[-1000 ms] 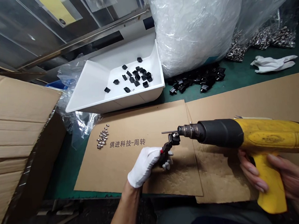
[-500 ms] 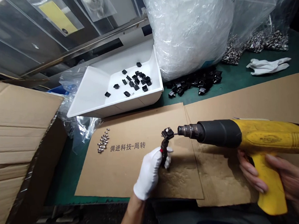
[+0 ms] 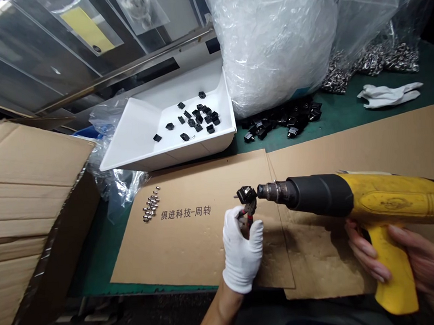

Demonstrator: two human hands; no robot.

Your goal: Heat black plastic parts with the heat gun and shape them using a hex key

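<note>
In a white glove, my left hand is closed round the red-and-black handles of a pair of pliers. A small black block sits at the jaws of the pliers, with a thin metal pin poking out on its left. My bare right hand grips the yellow handle of a heat gun, which lies level and points left. The metal nozzle of the heat gun is very close to the block; I cannot tell if they touch.
Small metal cylinders lie on the cardboard sheet. Behind are a white tray holding black blocks, a pile of black parts, a large plastic bag and a white glove. A cardboard box stands left.
My left hand has moved right and turned, rotating the pliers and bringing the black block nearer the nozzle. My right hand and the heat gun have stayed almost still.
</note>
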